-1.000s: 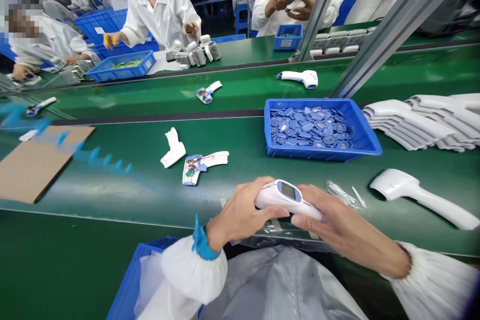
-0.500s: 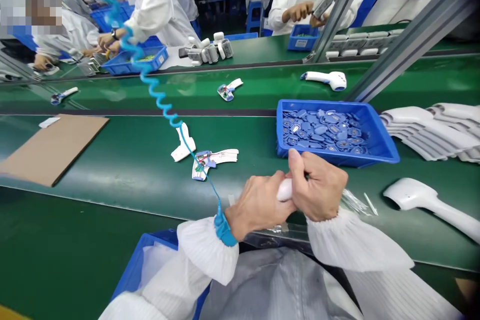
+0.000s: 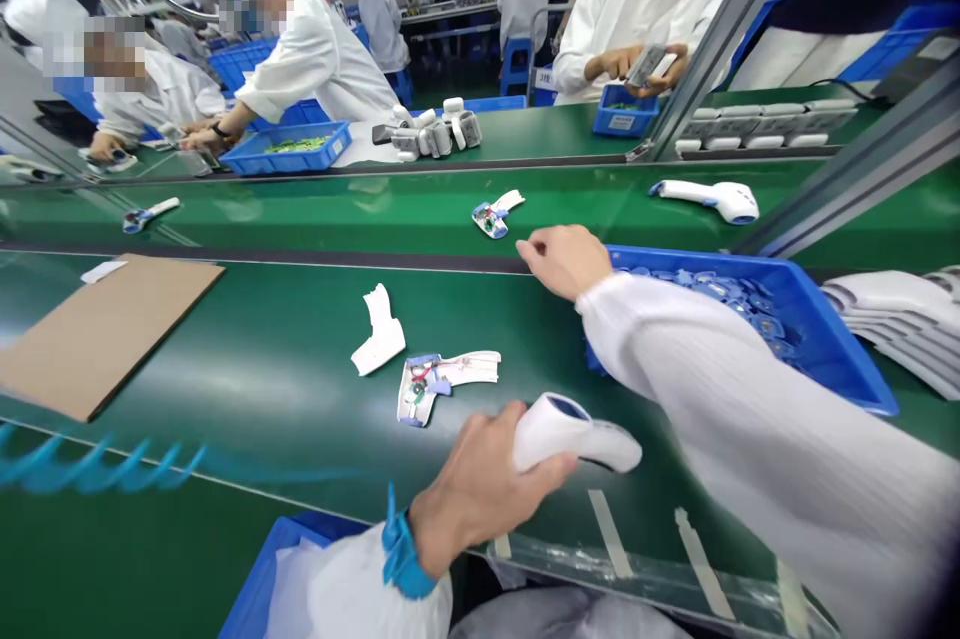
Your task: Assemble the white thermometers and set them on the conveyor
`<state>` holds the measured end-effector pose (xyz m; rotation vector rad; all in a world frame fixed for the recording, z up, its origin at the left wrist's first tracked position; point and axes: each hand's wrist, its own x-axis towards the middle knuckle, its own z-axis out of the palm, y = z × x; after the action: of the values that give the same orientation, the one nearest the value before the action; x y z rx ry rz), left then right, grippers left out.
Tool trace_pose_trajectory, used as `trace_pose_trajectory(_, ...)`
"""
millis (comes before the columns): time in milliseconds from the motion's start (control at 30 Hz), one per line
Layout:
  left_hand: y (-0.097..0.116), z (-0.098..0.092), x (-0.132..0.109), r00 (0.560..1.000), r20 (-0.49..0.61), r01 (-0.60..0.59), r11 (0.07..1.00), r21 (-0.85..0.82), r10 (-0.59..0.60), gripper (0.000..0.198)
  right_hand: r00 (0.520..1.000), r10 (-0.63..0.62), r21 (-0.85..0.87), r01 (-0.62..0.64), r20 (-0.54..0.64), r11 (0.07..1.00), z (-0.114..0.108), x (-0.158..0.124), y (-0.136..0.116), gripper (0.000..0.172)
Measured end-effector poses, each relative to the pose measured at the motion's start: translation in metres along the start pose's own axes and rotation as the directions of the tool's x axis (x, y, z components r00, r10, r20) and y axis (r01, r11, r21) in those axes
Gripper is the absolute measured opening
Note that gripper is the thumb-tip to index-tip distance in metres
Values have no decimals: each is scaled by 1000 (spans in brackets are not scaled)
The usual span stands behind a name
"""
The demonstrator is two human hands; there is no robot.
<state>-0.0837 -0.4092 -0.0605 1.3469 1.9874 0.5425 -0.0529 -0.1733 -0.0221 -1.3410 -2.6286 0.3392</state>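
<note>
A white gun-shaped infrared thermometer (image 3: pixel 551 431) is gripped in my left hand (image 3: pixel 480 479), low over the bench's front part, its handle pointing right. My right hand (image 3: pixel 566 261) reaches forward past the near left corner of a blue bin (image 3: pixel 832 359), its fingers loosely bent and a gap showing between them; I see nothing held there. Just left of those fingers, on the belt, lies an opened thermometer half (image 3: pixel 496 215) with wiring inside. On the bench are another opened thermometer half with electronics (image 3: pixel 446 384) and a white shell half (image 3: pixel 381 339).
Blue parts fill the bin, partly hidden by my right sleeve. White shells (image 3: pixel 892 309) are stacked at right. A closed thermometer (image 3: pixel 709 197) lies on the belt (image 3: pixel 337 219). Cardboard (image 3: pixel 112 329) lies at left. A slanted metal post (image 3: pixel 712 49) rises at right; co-workers sit across.
My hands have separated. My right hand has moved forward and left to the belt's edge; my left keeps the thermometer, now plainly visible. The view has shifted, and the coiled blue cord hangs lower left.
</note>
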Motion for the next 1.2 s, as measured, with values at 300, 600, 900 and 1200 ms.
trace_pose_trajectory(300,-15,8,-11,998,11,-58,968,-246,62,33,977,155,-194,-126,144,973,33,108,-37,42)
trace_pose_trajectory(600,-3,6,-9,910,-106,-372,903,214,400,17,953,-156,-103,188,262,977,-12,-1,-34,41)
trace_pose_trajectory(900,5,-10,-21,985,-86,87,867,-490,-148,37,998,47,-272,-34,41,962,-54,-54,186,23)
trace_pose_trajectory(1200,46,11,-8,996,-4,-81,881,-467,90,31,977,-128,-133,106,-172,986,-46,-98,183,39)
